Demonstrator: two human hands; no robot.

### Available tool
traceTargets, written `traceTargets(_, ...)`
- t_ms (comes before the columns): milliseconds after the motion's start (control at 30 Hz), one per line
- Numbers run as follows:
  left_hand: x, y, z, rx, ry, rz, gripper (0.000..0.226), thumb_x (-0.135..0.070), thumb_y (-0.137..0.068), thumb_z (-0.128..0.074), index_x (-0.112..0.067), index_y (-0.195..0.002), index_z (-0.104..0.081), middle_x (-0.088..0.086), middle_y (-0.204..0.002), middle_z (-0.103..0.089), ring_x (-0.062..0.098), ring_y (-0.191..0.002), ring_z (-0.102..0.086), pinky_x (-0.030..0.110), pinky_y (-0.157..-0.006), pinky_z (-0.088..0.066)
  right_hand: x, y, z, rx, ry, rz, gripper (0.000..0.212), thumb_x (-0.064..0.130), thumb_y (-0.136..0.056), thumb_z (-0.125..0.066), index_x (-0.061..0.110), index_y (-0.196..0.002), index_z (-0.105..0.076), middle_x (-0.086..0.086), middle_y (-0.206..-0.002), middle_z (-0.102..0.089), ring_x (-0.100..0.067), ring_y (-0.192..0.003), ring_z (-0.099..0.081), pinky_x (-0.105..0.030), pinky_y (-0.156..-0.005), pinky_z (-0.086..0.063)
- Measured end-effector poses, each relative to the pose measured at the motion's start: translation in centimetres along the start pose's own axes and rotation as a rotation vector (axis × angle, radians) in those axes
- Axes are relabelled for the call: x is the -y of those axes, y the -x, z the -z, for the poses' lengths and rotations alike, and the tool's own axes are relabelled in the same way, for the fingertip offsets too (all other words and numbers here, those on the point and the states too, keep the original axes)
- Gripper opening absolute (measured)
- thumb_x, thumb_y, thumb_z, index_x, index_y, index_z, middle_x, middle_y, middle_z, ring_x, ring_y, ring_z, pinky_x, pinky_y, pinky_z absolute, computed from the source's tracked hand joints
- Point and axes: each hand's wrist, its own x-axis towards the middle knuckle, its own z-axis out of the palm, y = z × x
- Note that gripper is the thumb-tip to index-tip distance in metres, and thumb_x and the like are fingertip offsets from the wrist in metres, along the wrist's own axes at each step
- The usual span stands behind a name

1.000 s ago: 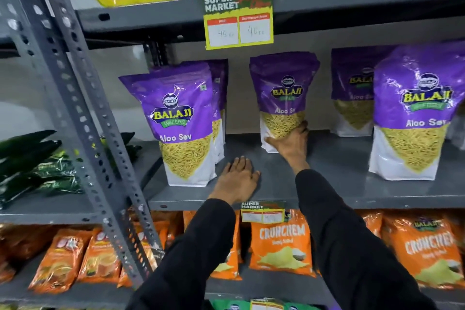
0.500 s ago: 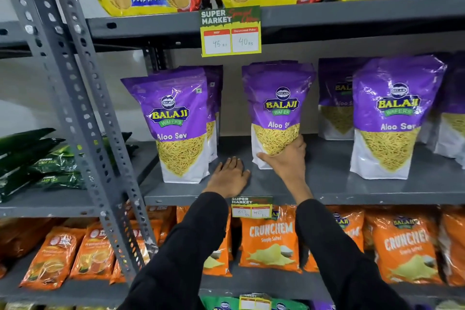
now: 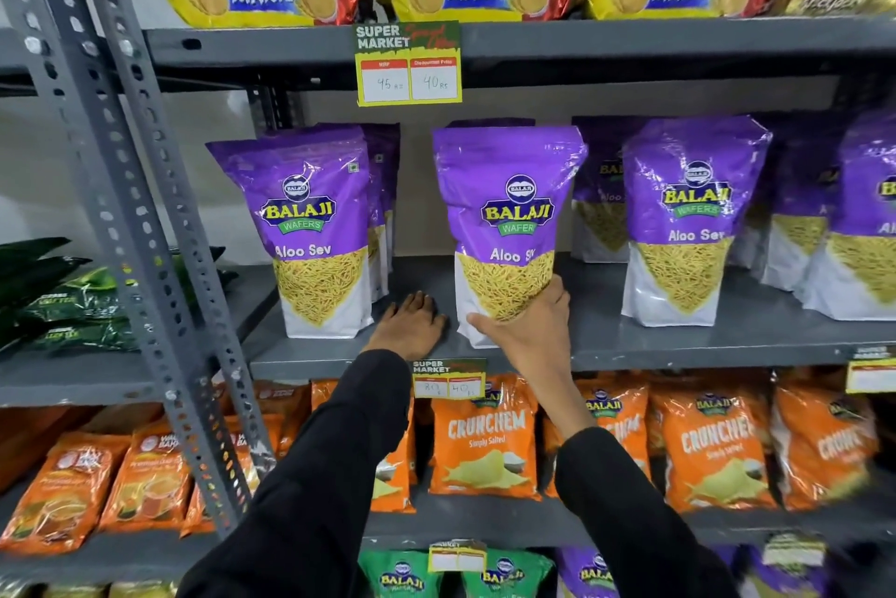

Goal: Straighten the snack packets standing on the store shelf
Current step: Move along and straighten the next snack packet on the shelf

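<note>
Purple snack packets of yellow sev stand along the grey shelf [image 3: 679, 340]. The left packet [image 3: 317, 229] and right packet [image 3: 693, 219] stand upright near the front edge. The middle packet [image 3: 506, 219] leans slightly left.

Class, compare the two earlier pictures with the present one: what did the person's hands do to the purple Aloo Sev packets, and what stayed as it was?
The right hand, gripping the middle Aloo Sev packet at its base throughout, has drawn it forward from the back of the shelf to the front row. The left hand stayed flat on the shelf, and the left front packet did not move.
</note>
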Motion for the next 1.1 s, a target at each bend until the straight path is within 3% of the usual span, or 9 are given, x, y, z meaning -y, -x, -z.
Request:
traceTargets(233,-0.1,0.2,-0.2,-0.024,-0.021,-0.016,0.059,-0.037,-0.11,-0.023,-0.007,-0.161,-0.027,0.013,-0.17,-0.023,0.027,-0.161,-0.014,0.051,-0.128,-0.015,-0.1,1.1,0.4,-0.024,0.007,0.006,0.131,0.062,-0.053,-0.092,0.01,-0.151,-0.023,-0.012,-0.139,-0.044,-0.034,-0.131,-0.05,-0.049,-0.104,-0.051)
traceTargets(333,-0.1,0.2,-0.2,-0.05,-0.004,-0.026,0.056,-0.038,-0.11,-0.025,-0.009,-0.157,-0.034,0.013,-0.166,-0.029,0.028,-0.159,-0.019,0.051,-0.128,-0.016,-0.3,1.2,0.4,-0.017,-0.005,0.01,0.137,0.064,-0.054,-0.091,0.011,-0.156,-0.017,-0.014,-0.146,-0.039,-0.035,-0.136,-0.046,-0.048,-0.104,-0.049)
traceTargets(467,0.2,0.1,-0.5,-0.061,-0.056,-0.023,0.054,-0.033,-0.111,-0.021,-0.01,-0.157,-0.036,0.015,-0.169,-0.021,0.033,-0.161,-0.01,0.053,-0.129,-0.013,-0.9,1.9,0.2,-0.048,-0.049,0.015,0.144,0.071,-0.056,-0.086,0.015,-0.162,-0.006,-0.015,-0.159,-0.026,-0.035,-0.146,-0.036,-0.051,-0.109,-0.045)
traceTargets(567,0.4,-0.4,0.1,-0.023,-0.005,-0.026,0.053,-0.032,-0.111,-0.021,-0.009,-0.154,-0.04,0.014,-0.166,-0.028,0.032,-0.16,-0.015,0.053,-0.128,-0.016,-0.8,1.6,-0.1,-0.05,-0.074,0.021,0.141,0.068,-0.059,-0.086,0.019,-0.162,-0.004,-0.01,-0.159,-0.025,-0.034,-0.144,-0.04,-0.05,-0.107,-0.047)
traceTargets(800,0.5,-0.5,-0.6,-0.048,0.058,-0.005,0.056,-0.032,-0.11,-0.023,-0.002,-0.156,-0.032,0.017,-0.167,-0.028,0.029,-0.158,-0.022,0.047,-0.127,-0.023,-0.1,0.3,-1.3,-0.05,-0.099,0.01,0.132,0.056,-0.059,-0.092,0.011,-0.157,-0.014,-0.012,-0.146,-0.037,-0.035,-0.129,-0.053,-0.047,-0.098,-0.054)
traceTargets(1100,0.4,-0.2,-0.5,-0.034,0.054,0.011,0.061,-0.033,-0.11,-0.02,-0.003,-0.163,-0.019,0.015,-0.173,-0.015,0.028,-0.162,-0.013,0.046,-0.13,-0.015,0.6,-1.9,-2.8,-0.046,-0.053,0.005,0.123,0.058,-0.057,-0.091,0.006,-0.147,-0.025,-0.014,-0.138,-0.042,-0.034,-0.125,-0.054,-0.05,-0.093,-0.056)
